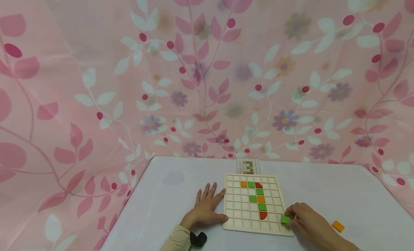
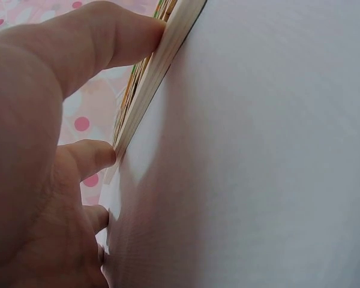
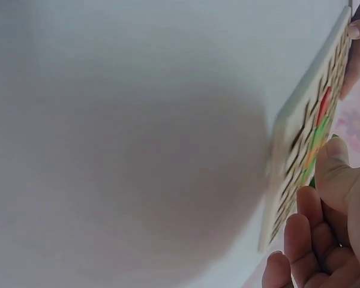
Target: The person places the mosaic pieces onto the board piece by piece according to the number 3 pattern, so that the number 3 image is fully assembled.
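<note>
A pale wooden grid board point(image 1: 237, 208) lies on the white table, with green, orange and red tiles in some of its squares. My left hand point(image 1: 207, 209) is at the board's left side, fingers spread; in the left wrist view its thumb point(image 2: 132, 39) touches the board's edge. Between thumb and fingers my right hand point(image 1: 307, 220) pinches a green tile point(image 1: 285, 219) over the board's lower right corner. That tile is mostly hidden in the right wrist view, where the right thumb point(image 3: 336, 168) shows beside the board point(image 3: 282, 141).
Behind the board lies a printed pattern card point(image 1: 240, 167). An orange tile point(image 1: 338, 226) sits on the table point(image 1: 326, 186) to the right of my right hand. A black object point(image 1: 198, 239) is beside the left wrist. A floral pink curtain point(image 1: 207, 82) hangs behind.
</note>
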Demonstrator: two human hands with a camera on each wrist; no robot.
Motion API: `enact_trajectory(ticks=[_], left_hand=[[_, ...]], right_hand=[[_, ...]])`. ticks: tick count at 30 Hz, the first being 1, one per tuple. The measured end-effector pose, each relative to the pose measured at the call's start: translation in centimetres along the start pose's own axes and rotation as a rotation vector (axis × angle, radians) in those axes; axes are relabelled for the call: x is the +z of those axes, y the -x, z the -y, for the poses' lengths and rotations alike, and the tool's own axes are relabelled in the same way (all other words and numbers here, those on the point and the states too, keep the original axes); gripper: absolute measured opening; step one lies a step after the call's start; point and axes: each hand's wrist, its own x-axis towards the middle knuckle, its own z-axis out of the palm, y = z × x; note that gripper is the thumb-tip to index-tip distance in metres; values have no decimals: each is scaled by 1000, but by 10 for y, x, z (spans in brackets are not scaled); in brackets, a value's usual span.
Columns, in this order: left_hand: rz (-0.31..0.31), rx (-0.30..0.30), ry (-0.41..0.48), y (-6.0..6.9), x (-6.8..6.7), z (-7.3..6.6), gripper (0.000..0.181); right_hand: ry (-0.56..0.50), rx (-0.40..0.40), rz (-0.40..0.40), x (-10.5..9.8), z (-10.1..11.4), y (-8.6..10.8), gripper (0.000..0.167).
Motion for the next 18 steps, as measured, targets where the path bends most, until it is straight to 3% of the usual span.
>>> enact_trajectory(ticks=[8, 18], left_hand=[[-3, -7, 0, 1, 1, 1, 98], [-1, -4, 1, 1, 1, 1, 97]], right_hand=[[21, -126, -113, 8, 13, -14, 22], [-70, -140, -84, 14, 30, -28, 17]])
